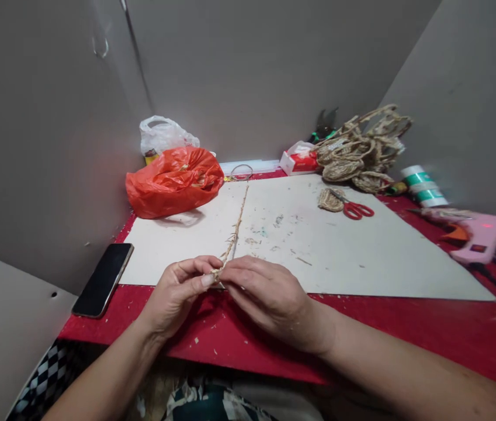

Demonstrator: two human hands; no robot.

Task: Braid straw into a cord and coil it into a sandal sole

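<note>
A thin, straw-coloured braided cord (236, 229) runs away from me over the white board (405, 257), with frayed ends sticking out along it. My left hand (177, 289) pinches its near end between thumb and forefinger. Close against it, my right hand (269, 292) has its fingers closed on the same cord, just to the right. The fingertips of both hands nearly meet there and hide the very end of the cord. Small scraps of fibre lie on the board to the right of the cord.
An orange plastic bag (173, 184) stands back left, a phone (104, 280) at the left edge. Red-handled scissors (358, 210) lie by a small woven piece (330, 199). Coiled rope (357, 149) is piled back right. A pink glue gun (486, 237) sits on the right.
</note>
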